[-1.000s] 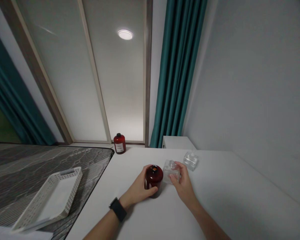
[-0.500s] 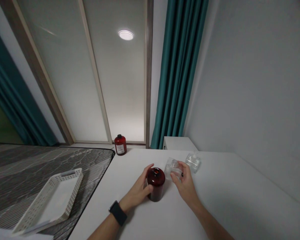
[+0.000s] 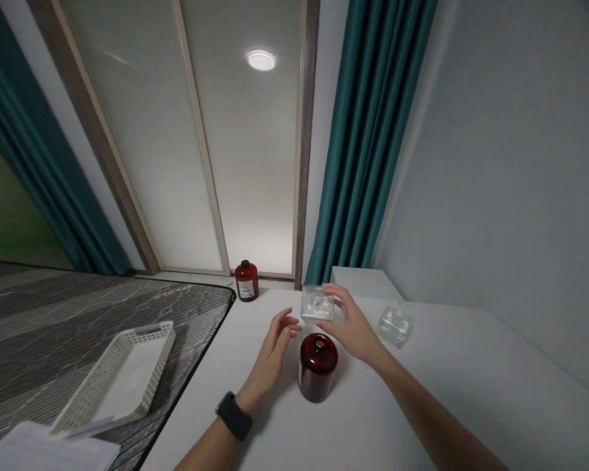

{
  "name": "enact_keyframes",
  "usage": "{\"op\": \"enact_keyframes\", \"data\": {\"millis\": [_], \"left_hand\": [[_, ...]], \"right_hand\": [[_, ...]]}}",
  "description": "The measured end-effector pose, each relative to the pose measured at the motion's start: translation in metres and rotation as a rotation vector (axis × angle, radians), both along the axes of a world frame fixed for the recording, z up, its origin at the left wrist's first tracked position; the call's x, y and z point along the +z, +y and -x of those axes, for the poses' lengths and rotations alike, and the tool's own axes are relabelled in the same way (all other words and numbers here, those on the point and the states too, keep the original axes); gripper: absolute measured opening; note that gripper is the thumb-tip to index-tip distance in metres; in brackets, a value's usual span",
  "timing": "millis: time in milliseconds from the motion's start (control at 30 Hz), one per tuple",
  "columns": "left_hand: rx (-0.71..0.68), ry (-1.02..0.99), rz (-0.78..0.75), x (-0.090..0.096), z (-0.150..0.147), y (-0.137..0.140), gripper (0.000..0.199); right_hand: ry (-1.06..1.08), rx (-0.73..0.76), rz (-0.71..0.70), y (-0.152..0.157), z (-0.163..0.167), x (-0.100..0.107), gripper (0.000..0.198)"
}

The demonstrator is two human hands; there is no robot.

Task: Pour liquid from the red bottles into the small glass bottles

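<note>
A clear plastic box is pinched between the fingers and thumb of my right hand, raised behind the uncapped dark red bottle. That bottle stands upright on the white table, touched by neither hand. My left hand, with a black watch on its wrist, is just left of the bottle, fingers apart and holding nothing. Its fingertips are close to the box's lower left corner; whether they touch it I cannot tell. A second clear plastic piece lies on the table to the right.
A capped red bottle with a white label stands at the table's far left corner. Left of the white table, a white perforated basket and white paper lie on a dark patterned surface. A white cabinet stands behind.
My left hand has let go of the dark red bottle and opened. My right hand has moved up and left with the clear box, turning it more square-on. The view has shifted slightly.
</note>
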State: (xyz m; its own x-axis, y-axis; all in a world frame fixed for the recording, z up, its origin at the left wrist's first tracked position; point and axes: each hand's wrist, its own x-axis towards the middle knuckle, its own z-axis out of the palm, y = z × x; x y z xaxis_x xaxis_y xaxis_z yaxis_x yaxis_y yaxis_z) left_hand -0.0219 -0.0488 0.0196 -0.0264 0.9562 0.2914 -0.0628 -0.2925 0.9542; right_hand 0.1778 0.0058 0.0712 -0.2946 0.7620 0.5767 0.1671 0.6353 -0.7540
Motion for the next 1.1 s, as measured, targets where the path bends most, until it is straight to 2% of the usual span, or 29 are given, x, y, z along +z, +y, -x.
{"op": "enact_keyframes", "data": {"millis": [100,300,500,633,733,833,933,1033,1100], "left_hand": [[0.038,-0.066,0.028,-0.001,0.005,0.007,0.057],[0.036,-0.167,0.086,-0.005,0.010,0.015,0.064],[-0.024,-0.342,0.166,-0.004,0.006,0.015,0.064],[-0.011,-0.369,0.164,0.001,0.003,0.013,0.061],[0.029,-0.368,0.156,0.002,0.002,0.012,0.057],[0.072,-0.368,0.144,0.002,0.002,0.013,0.054],[0.092,-0.364,0.133,0.001,0.001,0.015,0.052],[0.114,-0.335,0.138,-0.001,0.000,0.015,0.050],[0.132,-0.318,0.143,-0.002,-0.001,0.015,0.049]], "right_hand": [[-0.055,0.146,0.031,0.010,0.014,0.008,0.053],[-0.108,0.323,0.100,0.020,0.032,0.014,0.052],[-0.163,0.352,0.098,0.020,0.033,0.021,0.053],[-0.208,0.321,0.076,0.017,0.026,0.024,0.065],[-0.165,0.221,0.092,0.014,0.016,0.014,0.063],[-0.055,0.033,0.117,0.010,0.006,-0.007,0.050],[0.030,-0.074,0.133,0.002,-0.005,-0.030,0.041],[0.097,-0.054,0.198,-0.013,-0.015,-0.046,0.038],[0.108,0.016,0.221,-0.024,-0.019,-0.053,0.045]]}}
